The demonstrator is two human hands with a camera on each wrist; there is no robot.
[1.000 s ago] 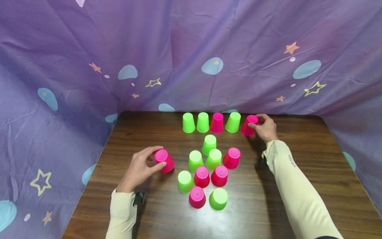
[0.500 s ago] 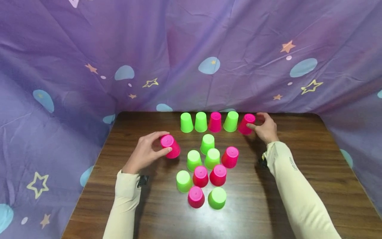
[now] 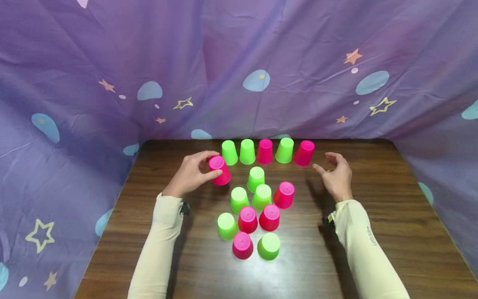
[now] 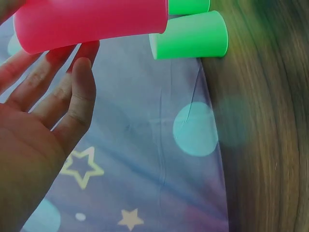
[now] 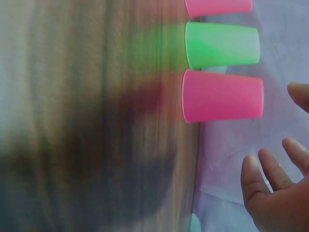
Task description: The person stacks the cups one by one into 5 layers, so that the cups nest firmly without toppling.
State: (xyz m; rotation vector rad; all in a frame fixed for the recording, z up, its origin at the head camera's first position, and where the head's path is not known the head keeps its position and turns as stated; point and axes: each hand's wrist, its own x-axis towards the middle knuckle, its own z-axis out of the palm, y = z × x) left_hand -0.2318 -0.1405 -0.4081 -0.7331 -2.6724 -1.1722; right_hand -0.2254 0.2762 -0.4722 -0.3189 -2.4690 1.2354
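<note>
My left hand (image 3: 192, 172) grips a pink cup (image 3: 220, 170) turned mouth down, close in front of the left end of the back row. In the left wrist view the thumb side and fingers hold the pink cup (image 4: 91, 21), with a green cup (image 4: 193, 36) just beyond it. My right hand (image 3: 337, 176) is apart from the pink cup (image 3: 304, 153) at the row's right end, thumb and fingers spread with nothing between them. The right wrist view shows that pink cup (image 5: 222, 96) standing beside a green cup (image 5: 222, 45), the fingers (image 5: 273, 169) away from it.
Across the back edge of the wooden table (image 3: 373, 232) runs a row of green and pink upside-down cups. Several more, such as a green cup (image 3: 256, 179) and a pink cup (image 3: 242, 245), stand in the middle. A purple patterned cloth (image 3: 224, 62) hangs behind.
My left hand has carried its pink cup away from me and rightward to the back row's left end. My right hand has let go of the right-end pink cup and drawn back.
</note>
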